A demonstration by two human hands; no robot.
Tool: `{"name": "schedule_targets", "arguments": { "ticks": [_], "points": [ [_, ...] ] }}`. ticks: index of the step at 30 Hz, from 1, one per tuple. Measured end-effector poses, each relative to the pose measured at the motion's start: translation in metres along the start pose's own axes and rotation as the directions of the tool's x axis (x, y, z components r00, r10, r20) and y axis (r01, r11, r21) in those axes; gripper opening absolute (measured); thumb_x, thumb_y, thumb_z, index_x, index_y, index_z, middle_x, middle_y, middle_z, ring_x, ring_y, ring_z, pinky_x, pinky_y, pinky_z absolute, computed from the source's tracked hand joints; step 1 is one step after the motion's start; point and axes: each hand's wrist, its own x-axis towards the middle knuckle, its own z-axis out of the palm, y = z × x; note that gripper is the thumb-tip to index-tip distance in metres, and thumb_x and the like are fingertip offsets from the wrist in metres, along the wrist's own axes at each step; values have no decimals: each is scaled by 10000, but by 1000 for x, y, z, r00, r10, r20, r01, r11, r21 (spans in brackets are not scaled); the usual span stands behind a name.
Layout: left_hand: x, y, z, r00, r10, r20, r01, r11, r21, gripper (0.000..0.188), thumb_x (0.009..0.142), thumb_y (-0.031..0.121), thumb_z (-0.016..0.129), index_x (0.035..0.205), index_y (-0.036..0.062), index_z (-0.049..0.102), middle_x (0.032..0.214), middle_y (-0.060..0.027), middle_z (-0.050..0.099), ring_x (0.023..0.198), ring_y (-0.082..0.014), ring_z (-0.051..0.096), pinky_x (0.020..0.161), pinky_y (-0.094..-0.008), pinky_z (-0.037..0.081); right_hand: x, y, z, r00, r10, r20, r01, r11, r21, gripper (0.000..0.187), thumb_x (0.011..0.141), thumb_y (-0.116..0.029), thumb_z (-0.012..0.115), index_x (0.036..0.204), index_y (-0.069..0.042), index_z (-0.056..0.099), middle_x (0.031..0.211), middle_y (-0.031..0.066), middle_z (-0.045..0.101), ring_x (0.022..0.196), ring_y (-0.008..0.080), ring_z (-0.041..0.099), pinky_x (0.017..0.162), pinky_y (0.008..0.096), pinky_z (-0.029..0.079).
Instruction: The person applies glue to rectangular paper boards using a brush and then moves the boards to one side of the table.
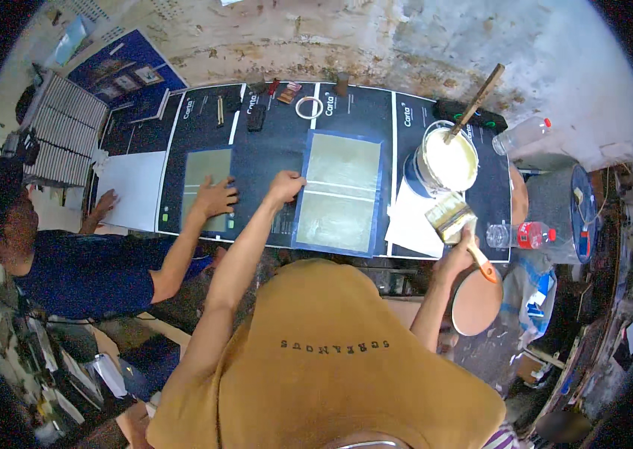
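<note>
In front of me lies a flat grey-green panel with blue tape round its edges and pale stripes across its middle. My left hand is closed at the panel's left edge, fingertips gripping the border. On the right, my right hand holds a wide paintbrush by its orange-and-white handle. The brush's bristles are coated and point up and left, over a white sheet. Just beyond them stands a bucket of cream paint with a wooden stick leaning in it.
At left, a co-worker rests one hand on a smaller taped panel. A tape roll and a dark block lie toward the table's back. Plastic bottles and a blue-grey drum stand at right, near a round stool.
</note>
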Motion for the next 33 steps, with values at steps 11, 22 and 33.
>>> {"name": "schedule_targets", "arguments": {
  "ticks": [11,22,33],
  "points": [
    [-7,-25,-40,995,29,-98,-26,999,29,292,720,206,743,966,50,753,925,-126,730,869,-244,682,780,-355,525,-39,5,36,974,67,215,-46,994,-100,272,932,-246,717,902,-6,592,897,66,613,817,138,555,806,327,473],
    [10,-175,-239,907,45,-418,89,951,295,244,751,194,682,922,39,764,917,-169,745,875,-297,710,796,-387,542,-54,-2,26,982,99,159,-81,990,-113,283,936,-212,686,1069,29,621,1007,93,653,920,173,623,853,331,493],
    [21,-97,-212,742,497,-451,-324,854,408,372,815,228,716,1128,31,675,1130,-203,694,1100,-357,649,980,-426,495,-93,-14,52,984,109,138,-94,990,-109,263,932,-225,696,959,23,614,931,90,650,844,165,623,793,325,509]
  ]
}}
